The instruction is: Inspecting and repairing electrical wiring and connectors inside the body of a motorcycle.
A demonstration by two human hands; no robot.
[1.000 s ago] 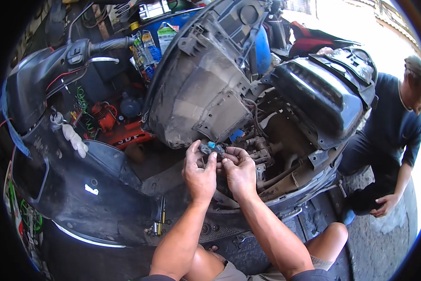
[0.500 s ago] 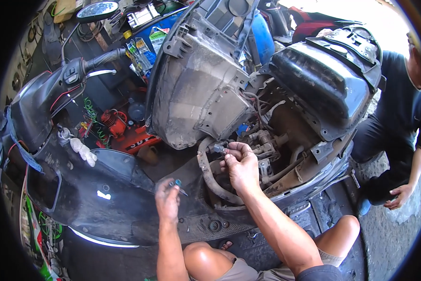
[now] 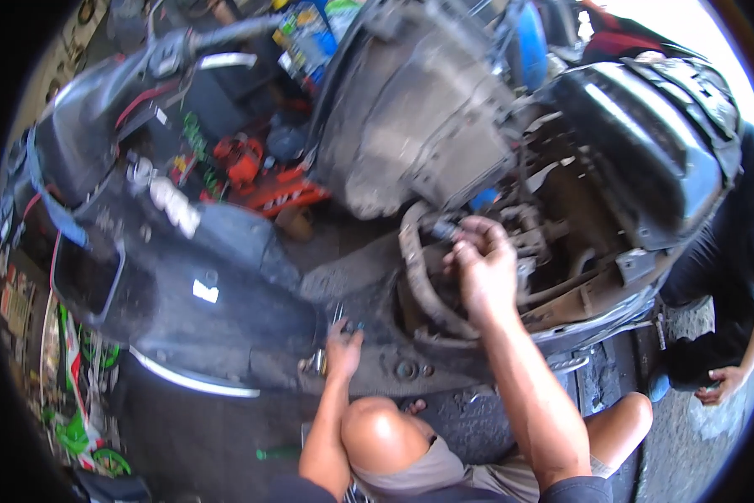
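Observation:
A scooter with its body panels partly stripped lies in front of me. My right hand (image 3: 488, 267) is closed, its fingertips pinching a small grey connector-like part (image 3: 446, 230) beside the curved frame tube (image 3: 412, 251). Over the black floorboard (image 3: 260, 310), my left hand (image 3: 342, 352) is closed around a small tool with a dark teal handle (image 3: 349, 327); blur hides its exact kind. A small metal piece (image 3: 316, 362) lies beside that hand. Above the right hand hangs the tilted grey-brown underseat box (image 3: 419, 109).
To the right, another person's hand (image 3: 722, 386) hangs beside the scooter's black tail section (image 3: 645, 142). A red air compressor (image 3: 268, 189) stands beyond the floorboard. The handlebar (image 3: 176, 54) is at upper left, and a green-and-white bike (image 3: 75, 402) at lower left.
The view has shifted left, so the scooter sits farther right in the picture. My left hand has lowered onto the floorboard with the tool. My right hand stays by the frame tube, still pinching the part.

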